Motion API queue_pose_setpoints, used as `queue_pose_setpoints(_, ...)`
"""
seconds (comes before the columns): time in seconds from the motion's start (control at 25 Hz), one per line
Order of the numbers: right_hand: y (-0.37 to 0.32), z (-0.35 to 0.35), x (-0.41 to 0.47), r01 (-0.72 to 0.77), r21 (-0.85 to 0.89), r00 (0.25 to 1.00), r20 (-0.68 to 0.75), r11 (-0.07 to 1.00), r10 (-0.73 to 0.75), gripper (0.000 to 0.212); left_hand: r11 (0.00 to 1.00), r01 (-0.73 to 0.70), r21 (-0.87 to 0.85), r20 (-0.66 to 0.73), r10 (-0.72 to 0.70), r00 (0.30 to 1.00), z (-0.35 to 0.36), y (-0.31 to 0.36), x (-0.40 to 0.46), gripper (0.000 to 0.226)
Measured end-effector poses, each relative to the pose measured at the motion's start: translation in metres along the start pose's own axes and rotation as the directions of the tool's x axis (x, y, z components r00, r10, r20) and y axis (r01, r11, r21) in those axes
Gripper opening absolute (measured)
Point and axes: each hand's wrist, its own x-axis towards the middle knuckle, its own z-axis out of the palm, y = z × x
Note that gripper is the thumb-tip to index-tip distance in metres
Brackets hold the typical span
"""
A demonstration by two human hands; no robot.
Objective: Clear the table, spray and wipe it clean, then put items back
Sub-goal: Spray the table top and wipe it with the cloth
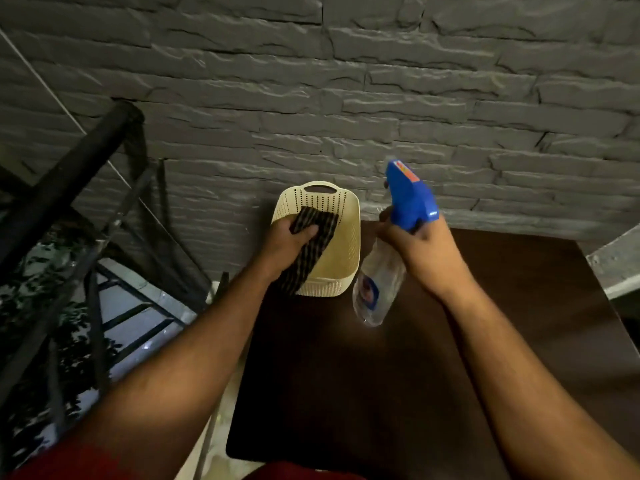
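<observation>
A cream perforated plastic basket (pixel 341 251) stands at the far left corner of the dark brown table (pixel 381 393). My left hand (pixel 289 242) grips a dark striped cloth (pixel 313 247) that hangs over the basket's left rim, partly inside it. My right hand (pixel 420 251) holds a clear spray bottle (pixel 379 285) by its neck, tilted above the table just right of the basket. Its blue trigger head (pixel 410 195) points up and away toward the wall.
A grey stone-brick wall (pixel 346 98) runs directly behind the table. A black metal railing (pixel 69 188) stands at the left, with foliage and a floor below it. A grey ledge (pixel 616 265) juts in at the right edge.
</observation>
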Motion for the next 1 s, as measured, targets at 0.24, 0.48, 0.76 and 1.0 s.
queue_pose_setpoints(0.24, -0.037, 0.009, 0.105, 0.144, -0.126, 0.987, -0.055, 0.982, -0.152, 0.034, 0.846, -0.177, 0.504, 0.250, 0.053, 0.967, -0.005, 0.002, 0.077, 0.041)
queue_pose_setpoints(0.48, -0.010, 0.029, 0.181, 0.142, -0.200, 0.988, 0.084, 0.969, -0.127, 0.023, 0.571, -0.293, 0.766, 0.471, -0.189, 0.862, 0.030, -0.053, 0.111, 0.043)
queue_pose_setpoints(0.76, 0.053, 0.078, 0.218, -0.071, -0.201, 0.977, 0.185, 0.977, 0.109, 0.030, 0.423, -0.334, 0.843, 0.491, -0.349, 0.798, 0.059, -0.095, 0.123, 0.034)
queue_pose_setpoints(1.0, 0.097, 0.101, 0.240, -0.338, -0.078, 0.917, 0.198, 0.938, 0.347, 0.036, 0.426, -0.296, 0.855, 0.438, -0.287, 0.852, 0.072, -0.123, 0.117, 0.023)
